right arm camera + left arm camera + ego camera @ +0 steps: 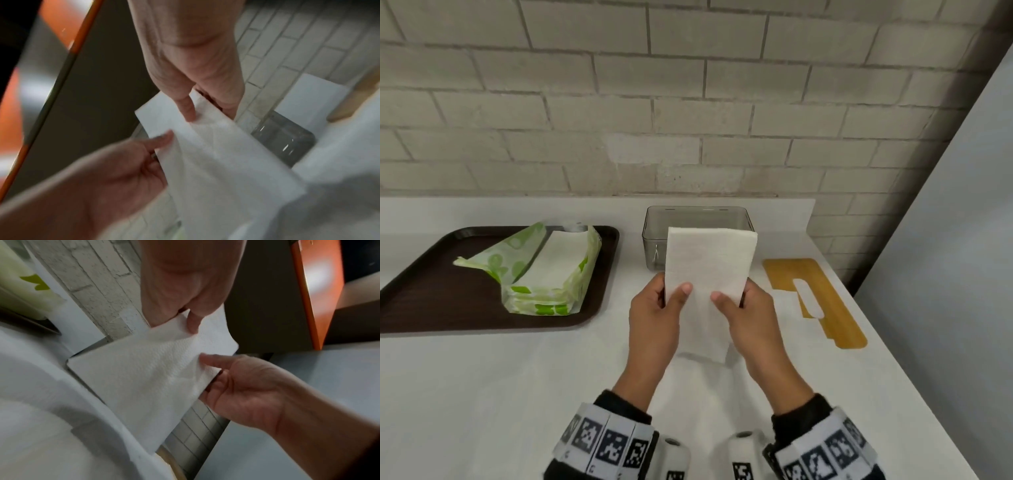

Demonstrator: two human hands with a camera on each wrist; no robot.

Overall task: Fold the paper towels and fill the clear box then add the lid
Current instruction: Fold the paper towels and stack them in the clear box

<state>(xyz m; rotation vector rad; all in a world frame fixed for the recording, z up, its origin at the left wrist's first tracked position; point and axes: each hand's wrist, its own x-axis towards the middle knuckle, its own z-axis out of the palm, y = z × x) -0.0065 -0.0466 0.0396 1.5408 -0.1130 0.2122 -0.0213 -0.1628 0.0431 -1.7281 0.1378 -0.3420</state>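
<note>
Both hands are clamped on one folded white paper towel (709, 270), held up off the bench between them. The left hand (654, 318) pinches the towel's left edge, thumb on the near face and fingers curled behind; the right hand (748, 318) does the same on the right edge. The left wrist view shows the left hand (185, 288) with its thumb pressed on the paper towel (144, 369) and the right hand (246, 389) with fingers tucked under the opposite edge. The right wrist view, somewhat blurred, repeats this: right hand (195, 65) above, left hand (115, 170) below, the paper towel (216, 154) stretched between.

Just beyond the towel's upper edge stands the clear, smoky rectangular plastic box (654, 236), open at the top; the towel hides most of its front, so its contents cannot be made out. To the right of the hands lies a flat, tan wooden lid with an oblong slot (835, 308), apart from the box. To the left, a dark brown rectangular tray (431, 291) carries an opened green-and-white plastic pack of white paper towels (544, 274).

All of this rests on a white bench (500, 394) set against a wall of pale grey painted brick (688, 102); a plain light grey panel (962, 274) closes the right side. Both wrists wear bands printed with black-and-white square markers.
</note>
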